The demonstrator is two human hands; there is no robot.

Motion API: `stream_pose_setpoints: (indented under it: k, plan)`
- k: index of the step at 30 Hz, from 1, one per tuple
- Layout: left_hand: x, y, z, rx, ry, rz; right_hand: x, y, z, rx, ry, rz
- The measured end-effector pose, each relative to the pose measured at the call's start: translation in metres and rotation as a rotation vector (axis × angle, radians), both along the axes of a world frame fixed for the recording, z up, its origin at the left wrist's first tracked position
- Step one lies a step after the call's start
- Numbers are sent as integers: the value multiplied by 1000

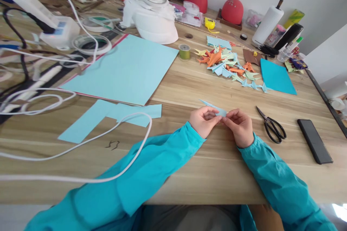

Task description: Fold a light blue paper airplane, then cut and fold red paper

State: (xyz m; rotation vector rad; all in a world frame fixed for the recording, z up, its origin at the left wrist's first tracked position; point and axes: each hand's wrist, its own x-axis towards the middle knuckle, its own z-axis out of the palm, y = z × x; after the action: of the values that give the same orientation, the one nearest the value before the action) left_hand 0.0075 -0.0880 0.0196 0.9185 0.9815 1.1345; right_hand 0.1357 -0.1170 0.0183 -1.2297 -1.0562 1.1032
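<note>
Head view: a small lt-blue paper pc (221, 112) is held btwn both hands, nr the middle of the tabletop (200, 177), w/ a thin pointed end jutting out past the left fingers, away from the body. Whether it's touching the wood can't be told.

By the left hand (202, 122), the paper is pinched btwn thumb & index, tips almost together, other fingers curled. By the right hand (240, 127), the near right end is nipped the same way, thumb & index nearly closed up, rest tucked in. Exact pad contact is partly hidden.

Fine folding is prob. the step in hand. Edges should be lined up dead-on before any pressure's put on; the layers are best pinned by the left pinch while the crease is run w/ the right thumbnail, from the pinned side outward. Only a light grip's needed, or the thin point may be bent. If layers slip, the wood can be used as firm backing. Creases are too small to be judged here.

Elbow room: scissors (271, 126) are lying right of the right hand, w/ a phone (314, 141) beyond. The white cable (150, 122) is best kept clear of the left sleeve (162, 158).
</note>
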Motion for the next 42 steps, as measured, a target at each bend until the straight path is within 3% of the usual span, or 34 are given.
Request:
stream_pose_setpoints:
  k: [17, 27, 37, 42]
  plan:
    - [-1, 7, -11, -108, -104, -29, 3, -1, -3, -14, 162, 114]
    - [0, 5, -9, -109, -101, -69, -1, -4, 2, 51, -32, 102]
    - [-3, 3, 0, -204, -226, -150, 1, -3, 0, 58, -21, 51]
    - [-2, 4, -3, -183, -220, -169, 3, -2, -2, 72, 9, 40]
